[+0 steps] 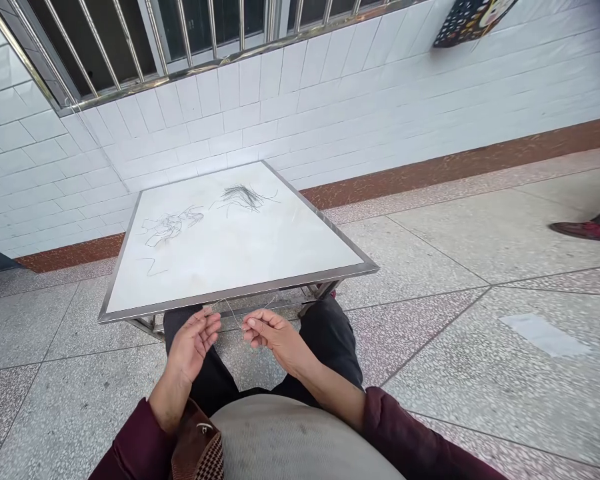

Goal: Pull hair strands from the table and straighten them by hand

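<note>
Just off the six-o'clock edge of the table [260, 253], the right hand [273, 337] is pinching a thin wire [233, 314] between thumb and forefinger; the left hand [194, 343], at nine o'clock from it, is half-curling, its grip unclear. If the left hand is holding too lightly, the bent wire could be springing loose and falling to the floor [250, 370].

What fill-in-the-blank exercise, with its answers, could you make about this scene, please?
1. A thin wire shows between the left hand and the ____ hand.
2. On the table, as seen here, the tangled wires lie to the ____ of the straighter bundle.
3. A white sheet lies flat on the speckled ____.

Answers: right; left; floor.
</note>
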Demonstrator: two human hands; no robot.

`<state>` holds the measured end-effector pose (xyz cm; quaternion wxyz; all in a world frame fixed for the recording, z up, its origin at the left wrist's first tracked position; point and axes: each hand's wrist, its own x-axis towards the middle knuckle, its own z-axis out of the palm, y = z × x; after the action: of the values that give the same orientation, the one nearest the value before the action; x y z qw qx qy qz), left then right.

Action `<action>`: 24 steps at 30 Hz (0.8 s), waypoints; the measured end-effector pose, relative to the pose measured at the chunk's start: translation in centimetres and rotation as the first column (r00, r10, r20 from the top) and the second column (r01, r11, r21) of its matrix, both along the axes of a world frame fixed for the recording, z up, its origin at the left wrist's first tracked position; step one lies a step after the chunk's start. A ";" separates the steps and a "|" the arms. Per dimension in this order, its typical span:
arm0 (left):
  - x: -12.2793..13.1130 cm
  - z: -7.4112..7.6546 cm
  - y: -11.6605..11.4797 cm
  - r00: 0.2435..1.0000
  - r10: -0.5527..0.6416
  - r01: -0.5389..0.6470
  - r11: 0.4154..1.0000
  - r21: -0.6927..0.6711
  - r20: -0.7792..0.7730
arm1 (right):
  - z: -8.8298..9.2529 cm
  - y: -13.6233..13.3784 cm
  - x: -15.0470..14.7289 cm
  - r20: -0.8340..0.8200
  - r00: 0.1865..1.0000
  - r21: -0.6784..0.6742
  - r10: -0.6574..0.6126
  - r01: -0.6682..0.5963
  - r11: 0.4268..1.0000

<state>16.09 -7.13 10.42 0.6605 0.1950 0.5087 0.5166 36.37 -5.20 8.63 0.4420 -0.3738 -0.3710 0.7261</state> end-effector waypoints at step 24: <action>4.1 -0.5 -0.7 0.978 0.058 0.020 0.930 0.366 -0.201 | -0.8 -0.5 -1.5 0.027 1.000 0.020 -0.001 0.001 1.000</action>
<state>20.16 -7.81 9.94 0.5506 0.3630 0.4717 0.5853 34.91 -5.67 7.88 0.4411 -0.3792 -0.3840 0.7170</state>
